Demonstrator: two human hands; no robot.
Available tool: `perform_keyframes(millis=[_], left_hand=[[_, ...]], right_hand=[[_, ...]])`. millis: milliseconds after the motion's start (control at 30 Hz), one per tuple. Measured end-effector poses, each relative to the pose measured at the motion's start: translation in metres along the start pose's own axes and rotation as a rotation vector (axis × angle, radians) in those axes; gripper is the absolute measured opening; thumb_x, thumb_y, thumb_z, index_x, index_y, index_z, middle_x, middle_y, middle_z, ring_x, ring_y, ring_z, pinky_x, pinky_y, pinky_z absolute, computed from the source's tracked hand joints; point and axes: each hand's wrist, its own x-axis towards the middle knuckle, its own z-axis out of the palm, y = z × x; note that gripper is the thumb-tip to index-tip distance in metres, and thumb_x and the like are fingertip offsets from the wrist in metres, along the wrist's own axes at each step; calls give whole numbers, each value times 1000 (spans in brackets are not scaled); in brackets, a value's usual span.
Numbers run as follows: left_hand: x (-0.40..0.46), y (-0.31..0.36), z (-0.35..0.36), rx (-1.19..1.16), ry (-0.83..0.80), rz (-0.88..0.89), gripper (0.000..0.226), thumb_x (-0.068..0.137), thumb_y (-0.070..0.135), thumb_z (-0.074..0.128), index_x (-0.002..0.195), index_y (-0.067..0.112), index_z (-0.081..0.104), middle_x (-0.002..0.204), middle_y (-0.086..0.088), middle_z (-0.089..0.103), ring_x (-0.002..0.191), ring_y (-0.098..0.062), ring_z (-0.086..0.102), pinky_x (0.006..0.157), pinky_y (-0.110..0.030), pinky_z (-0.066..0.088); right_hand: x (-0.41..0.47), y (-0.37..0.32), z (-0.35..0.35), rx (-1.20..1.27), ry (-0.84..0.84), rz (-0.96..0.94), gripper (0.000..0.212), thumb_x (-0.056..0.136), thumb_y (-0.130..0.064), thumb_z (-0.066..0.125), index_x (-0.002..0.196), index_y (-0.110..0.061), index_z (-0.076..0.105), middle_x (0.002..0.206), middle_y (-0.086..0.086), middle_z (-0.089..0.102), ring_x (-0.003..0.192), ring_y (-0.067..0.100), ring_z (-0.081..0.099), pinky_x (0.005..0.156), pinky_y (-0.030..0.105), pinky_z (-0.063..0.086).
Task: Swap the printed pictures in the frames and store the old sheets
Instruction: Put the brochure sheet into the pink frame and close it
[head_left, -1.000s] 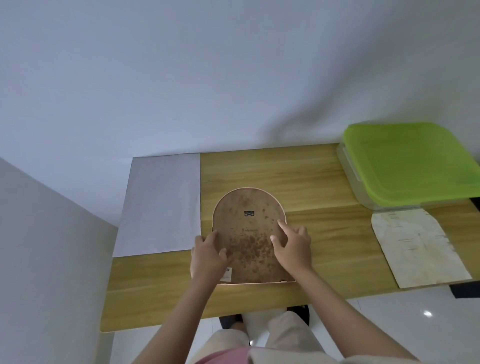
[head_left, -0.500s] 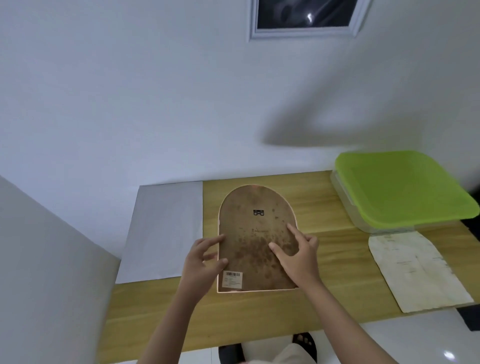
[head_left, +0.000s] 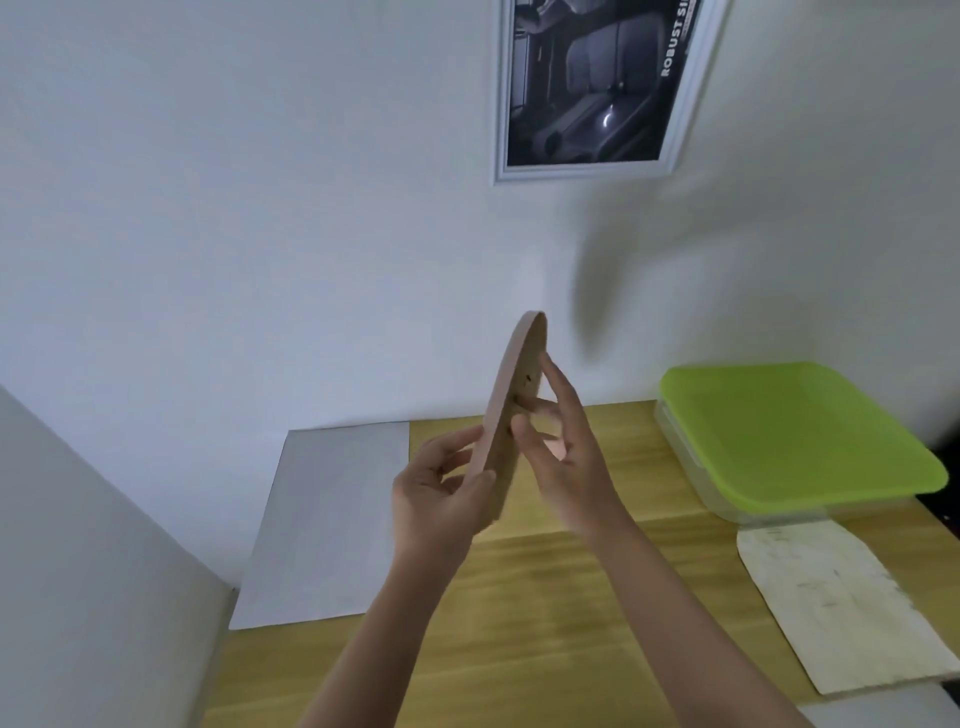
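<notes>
Brown board backs the arched frame (head_left: 511, 415), which is held edge-on above the table (head_left: 545, 623), upright and tilted a little, its pale rim toward the left and its arched top up. Both hands have it. The left hand (head_left: 441, 493) pinches the lower edge, thumb on the near side and curled fingers behind. The right hand (head_left: 566, 457) lies against the brown back with its fingers spread and nearly straight, steadying more than clasping.

Judging by this, the step in hand is turning the frame over to check or present its front; whether a picture sits inside cannot be told from this angle. The next move likely calls for a firm two-handed hold while the frame is rotated, then setting it down or hanging it.

On the table, a grey sheet (head_left: 332, 519) lies flat to the left, and a stained arched sheet (head_left: 836, 603) lies to the right, just in front of a box with a green lid (head_left: 789, 431), shut. A framed print (head_left: 592, 83) hangs on the wall above.
</notes>
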Motion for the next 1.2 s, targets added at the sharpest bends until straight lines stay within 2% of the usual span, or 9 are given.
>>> perform_keyframes(millis=[100,267,500,633,733,867,1033,1133,1200], left_hand=[[-3,-2,4,81,0,27,40,68,-2,68,96,26,70,94,3,72,89,-17,67,72,-32,53],[-8,-2,12,162,-27,75,42,69,-10,65,89,27,66,86,15,71,84,-5,65,73,-15,50],[0,-10,0,215,-148,23,40,73,4,73,101,31,63,102,8,65,94,-9,62,88,-28,52],[9,-15,-24,462,-35,60,42,74,21,76,110,37,59,115,9,50,105,-6,47,90,-20,38],[21,-14,-47,569,54,32,51,77,30,73,124,35,54,122,10,42,115,-9,35,97,-26,27],[35,3,-69,422,-51,77,55,79,22,73,128,37,51,121,15,57,96,-5,60,82,-25,53],[45,42,-77,226,-50,195,58,77,3,71,127,26,54,111,4,63,84,-9,67,70,-20,56],[56,68,-82,165,-31,225,70,67,17,82,129,29,53,101,-4,64,83,-13,69,70,-24,57],[65,85,-86,136,0,255,81,56,32,83,130,33,52,98,-4,65,84,-15,70,71,-29,58]], right_hand=[[7,-5,1,4,-18,1,53,92,-33,59,132,-57,35,137,-9,49,117,11,56,86,34,54],[10,2,8,17,134,29,53,84,-18,67,125,-46,48,127,0,55,110,20,59,74,46,59],[6,13,8,2,308,74,55,86,-5,57,129,-37,47,123,1,61,108,18,61,78,32,57],[8,15,-3,-1,298,84,50,91,-6,53,128,-39,46,125,5,59,106,18,61,70,18,53],[11,6,-10,-27,285,33,56,93,1,45,117,-50,45,129,0,53,107,16,57,70,11,49],[23,-13,-17,-7,311,-54,53,92,7,40,121,-37,46,127,-9,51,99,4,56,69,10,46],[54,-51,-19,146,350,-65,37,95,-5,48,118,-34,53,89,-2,64,64,1,60,51,11,44],[75,-87,-17,216,291,-64,35,94,-12,53,120,-36,58,66,-7,61,52,1,53,52,16,46],[89,-111,-11,262,171,-99,37,95,-15,52,122,-39,57,74,-1,62,64,9,57,59,21,51]])
